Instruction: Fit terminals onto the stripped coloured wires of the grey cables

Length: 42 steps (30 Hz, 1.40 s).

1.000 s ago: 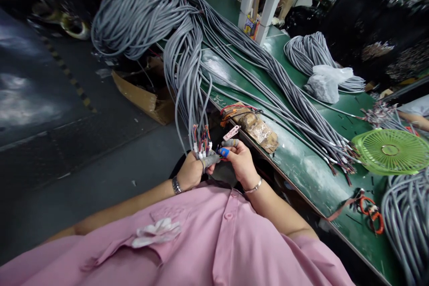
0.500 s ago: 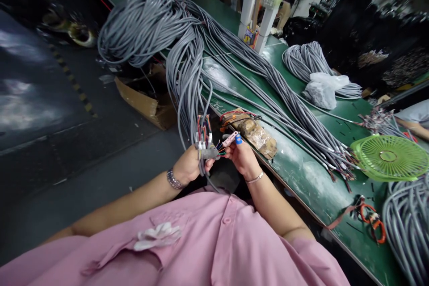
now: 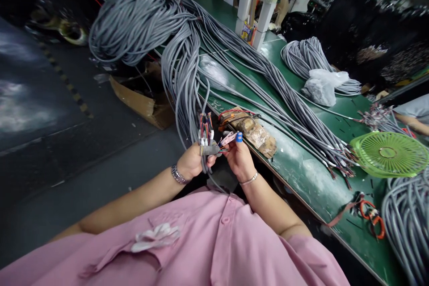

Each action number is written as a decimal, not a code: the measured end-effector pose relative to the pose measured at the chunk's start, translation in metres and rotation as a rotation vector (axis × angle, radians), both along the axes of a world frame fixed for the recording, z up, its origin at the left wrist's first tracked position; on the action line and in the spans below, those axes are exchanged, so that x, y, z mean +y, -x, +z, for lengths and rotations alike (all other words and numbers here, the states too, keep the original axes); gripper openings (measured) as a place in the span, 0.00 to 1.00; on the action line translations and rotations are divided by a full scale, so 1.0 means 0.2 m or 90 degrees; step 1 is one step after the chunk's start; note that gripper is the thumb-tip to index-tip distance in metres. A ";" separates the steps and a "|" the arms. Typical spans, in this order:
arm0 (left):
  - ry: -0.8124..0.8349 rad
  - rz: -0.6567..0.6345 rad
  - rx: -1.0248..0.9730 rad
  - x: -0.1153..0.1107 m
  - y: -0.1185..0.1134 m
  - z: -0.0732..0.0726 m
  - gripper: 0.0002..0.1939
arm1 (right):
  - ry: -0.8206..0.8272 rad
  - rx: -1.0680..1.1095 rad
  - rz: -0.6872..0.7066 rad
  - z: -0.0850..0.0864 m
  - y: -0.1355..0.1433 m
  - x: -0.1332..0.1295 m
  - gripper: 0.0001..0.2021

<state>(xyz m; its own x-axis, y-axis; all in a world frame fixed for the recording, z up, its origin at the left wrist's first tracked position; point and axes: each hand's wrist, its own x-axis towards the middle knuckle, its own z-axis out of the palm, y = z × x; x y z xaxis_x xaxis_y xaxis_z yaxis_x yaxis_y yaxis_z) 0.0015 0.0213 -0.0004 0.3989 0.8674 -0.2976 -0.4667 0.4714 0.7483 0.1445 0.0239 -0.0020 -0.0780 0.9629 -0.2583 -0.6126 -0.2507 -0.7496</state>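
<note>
My forearms reach in from either side, elbows wide, and bring my hands together in front of my pink shirt, just off the near edge of the green desk. My left hand is curled firmly around the ends of a few grey cables, one grey-wrapped digit laid across them below their white collars. Stripped coloured wires stand up above that grip, and another small spray of them points towards my right hand. That one is bent up at the wrist, fingers folded in and the blue-covered thumb raised, pinching a small pink tool beside the spray. Whether my right fingertips also touch the wires, I cannot tell. The cables I'm gripping hang in a thick bunch over the desk's edge, left of the wrapped wooden block.
</note>
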 end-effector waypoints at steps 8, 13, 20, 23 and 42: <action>-0.013 0.014 0.041 -0.02 -0.01 -0.02 0.13 | -0.008 -0.007 -0.050 -0.01 0.02 0.01 0.20; -0.011 0.028 0.006 -0.03 0.00 0.01 0.14 | -0.009 -0.028 -0.047 0.00 0.02 0.00 0.20; -0.011 0.033 0.016 -0.03 0.00 -0.01 0.14 | -0.002 -0.011 -0.057 0.00 0.02 0.01 0.20; -0.008 0.040 0.035 -0.03 0.00 -0.02 0.13 | -0.017 -0.028 -0.059 0.00 0.02 0.00 0.21; -0.087 0.184 0.068 -0.18 -0.02 0.03 0.11 | 0.009 0.002 0.021 0.04 -0.03 -0.03 0.17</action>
<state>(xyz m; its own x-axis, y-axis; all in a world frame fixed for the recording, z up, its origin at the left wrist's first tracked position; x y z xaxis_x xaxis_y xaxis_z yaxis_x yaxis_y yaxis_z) 0.0052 -0.0142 0.0049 0.1040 0.9746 -0.1983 -0.4821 0.2238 0.8470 0.1497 0.0169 0.0057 -0.1100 0.9560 -0.2719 -0.6067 -0.2812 -0.7435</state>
